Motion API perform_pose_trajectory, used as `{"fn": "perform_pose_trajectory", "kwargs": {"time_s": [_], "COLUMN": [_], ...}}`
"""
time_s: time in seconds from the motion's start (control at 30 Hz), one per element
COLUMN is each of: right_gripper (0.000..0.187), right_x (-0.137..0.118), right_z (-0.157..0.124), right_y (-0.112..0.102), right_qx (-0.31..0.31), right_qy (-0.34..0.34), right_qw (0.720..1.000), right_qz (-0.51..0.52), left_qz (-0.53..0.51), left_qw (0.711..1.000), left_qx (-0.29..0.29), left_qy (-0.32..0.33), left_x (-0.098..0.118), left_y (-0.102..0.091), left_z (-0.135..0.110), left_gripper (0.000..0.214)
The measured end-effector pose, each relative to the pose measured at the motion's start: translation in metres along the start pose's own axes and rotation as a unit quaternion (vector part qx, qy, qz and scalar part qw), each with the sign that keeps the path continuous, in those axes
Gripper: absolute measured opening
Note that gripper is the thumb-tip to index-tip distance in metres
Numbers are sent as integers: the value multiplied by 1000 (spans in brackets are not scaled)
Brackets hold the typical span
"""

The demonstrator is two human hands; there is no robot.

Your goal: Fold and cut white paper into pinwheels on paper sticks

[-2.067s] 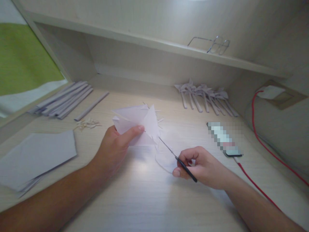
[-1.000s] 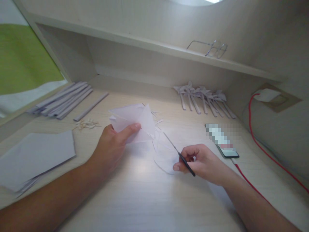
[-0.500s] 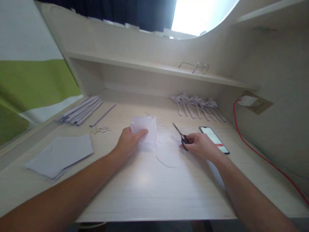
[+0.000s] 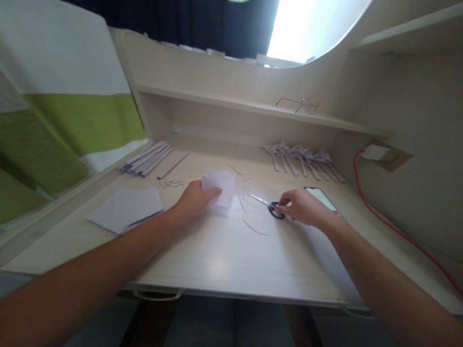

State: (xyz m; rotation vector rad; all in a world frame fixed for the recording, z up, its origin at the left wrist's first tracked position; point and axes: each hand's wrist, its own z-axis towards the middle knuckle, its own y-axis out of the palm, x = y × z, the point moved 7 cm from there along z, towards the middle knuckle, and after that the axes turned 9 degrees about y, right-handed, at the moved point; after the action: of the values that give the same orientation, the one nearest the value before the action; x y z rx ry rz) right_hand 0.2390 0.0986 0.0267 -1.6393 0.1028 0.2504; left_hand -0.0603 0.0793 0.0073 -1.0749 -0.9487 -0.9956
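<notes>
A small white sheet of paper (image 4: pixel 224 185) is pinched in my left hand (image 4: pixel 197 197), thumb on its face, over the middle of the desk. Thin paper strips (image 4: pixel 244 188) lie to the right of the sheet, and a long curved one rests nearer me. My right hand (image 4: pixel 302 205) grips the black handles of the scissors (image 4: pixel 276 210), with the blades pointing left and looking closed. I cannot tell whether the scissors touch the desk. Partly behind my right hand lies a phone (image 4: pixel 320 197) with its screen lit.
At the left are a stack of white paper (image 4: pixel 126 207), rolled paper sticks (image 4: pixel 146 159), a single stick (image 4: pixel 172 166) and small pale pieces (image 4: pixel 170 182). Paper pinwheels (image 4: pixel 300 154) lie at the back right. Glasses (image 4: pixel 307 106) rest on the shelf. A red cable (image 4: pixel 376 212) runs down the right.
The scissors have swung flatter, blades now pointing more to the left, and my right hand has turned lower over the handles. The whole view has shifted, showing more of the desk's front edge.
</notes>
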Motion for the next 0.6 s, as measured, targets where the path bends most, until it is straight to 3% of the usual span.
{"fn": "perform_pose_trajectory", "kwargs": {"time_s": [0.1, 0.2, 0.43, 0.6], "right_gripper": [17, 16, 25, 28], "right_x": [-21, -63, -222, -317], "right_z": [4, 19, 66, 87], "right_y": [-8, -4, 48, 74], "right_qx": [10, 22, 32, 24], "right_qy": [-32, -83, -214, -281], "right_qw": [999, 996, 970, 955], "right_qz": [7, 36, 111, 92], "left_qz": [6, 1, 20, -39], "left_qw": [1000, 997, 968, 950], "left_qx": [21, 66, 248, 307], "left_qy": [7, 47, 24, 27], "left_x": [10, 17, -3, -20], "left_y": [-32, -71, -162, -189], "left_z": [2, 16, 45, 47], "left_gripper": [25, 30, 32, 38]}}
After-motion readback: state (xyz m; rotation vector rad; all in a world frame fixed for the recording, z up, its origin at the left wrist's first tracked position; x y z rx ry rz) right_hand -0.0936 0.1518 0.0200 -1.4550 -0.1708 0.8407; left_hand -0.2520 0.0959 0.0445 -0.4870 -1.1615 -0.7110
